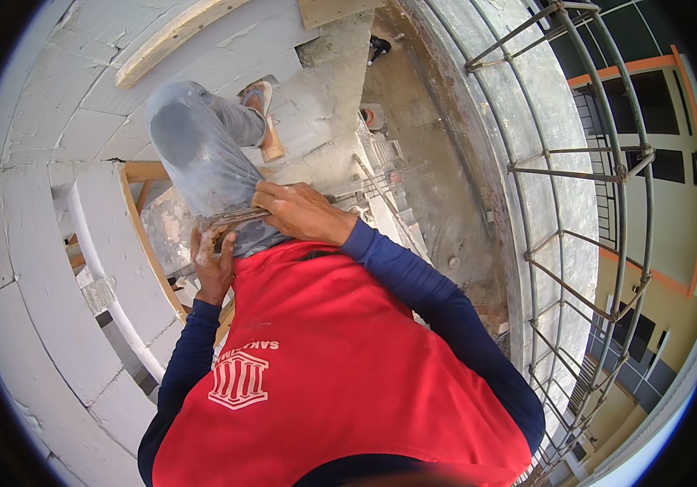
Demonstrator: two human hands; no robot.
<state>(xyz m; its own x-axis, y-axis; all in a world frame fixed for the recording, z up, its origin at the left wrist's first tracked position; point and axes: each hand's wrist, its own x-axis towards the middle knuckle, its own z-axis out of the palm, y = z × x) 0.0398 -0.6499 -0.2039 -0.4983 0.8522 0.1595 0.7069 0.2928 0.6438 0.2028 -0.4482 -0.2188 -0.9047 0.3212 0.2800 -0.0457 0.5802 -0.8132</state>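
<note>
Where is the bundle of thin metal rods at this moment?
In the head view, the bundle of metal rods lies left of centre, across the person's grey trouser leg, gripped between the left hand and the right hand.

Grey block wall (56, 268) carries the person, sandalled foot (257, 96) planted on its top beyond the gripping hands. Wood plank (171, 36) lies on blocks farther out. White pipe (101, 268) left of the grip.

Rebar bundle (230, 217): ribbed steel, dull grey, gripped by both hands. Block wall (32, 243): chalky white, rough, matt. Plank (171, 34): raw pale wood. Rebar cage (588, 170): rusty dark metal. Trousers (202, 154): dusty grey cloth. Vest (340, 373): smooth red fabric.
</note>
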